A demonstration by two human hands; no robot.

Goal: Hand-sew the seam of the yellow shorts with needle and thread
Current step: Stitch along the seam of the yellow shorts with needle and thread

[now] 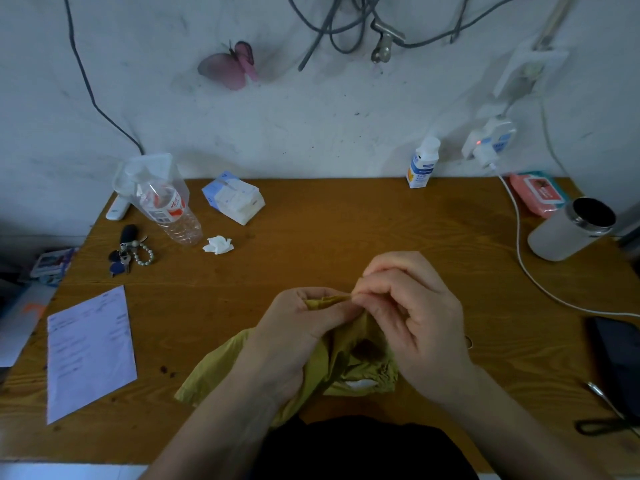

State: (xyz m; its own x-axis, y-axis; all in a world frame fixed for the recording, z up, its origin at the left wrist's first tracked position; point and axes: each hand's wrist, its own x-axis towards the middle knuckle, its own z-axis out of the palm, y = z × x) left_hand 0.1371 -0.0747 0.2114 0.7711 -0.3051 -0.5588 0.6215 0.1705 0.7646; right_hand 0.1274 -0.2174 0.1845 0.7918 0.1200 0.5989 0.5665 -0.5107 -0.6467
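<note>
Two hands hold one pair of yellow shorts (pixel 332 365) at the desk's (pixel 346 220) near middle, the left hand (pixel 298 323) gripping a bunched fold, the right hand (pixel 408 306) pinching its end, one bottle (pixel 173 213) and one key bunch (pixel 126 252) far left.

— What sort of place is this?
— A room in a home: a wooden desk (pixel 346 220) against a scuffed white wall (pixel 311 133), a pink butterfly ornament (pixel 235 64) stuck on it, cables (pixel 323 32) hanging above.
— What shows it?
— Keys (pixel 124 254) and a water bottle (pixel 180 220) near the desk's far left corner, a tissue pack (pixel 233 199) beside them, a wipes pack (pixel 536 194) and a tumbler (pixel 571 230) by the right edge, yellow shorts (pixel 214 368) at the near edge.
</note>
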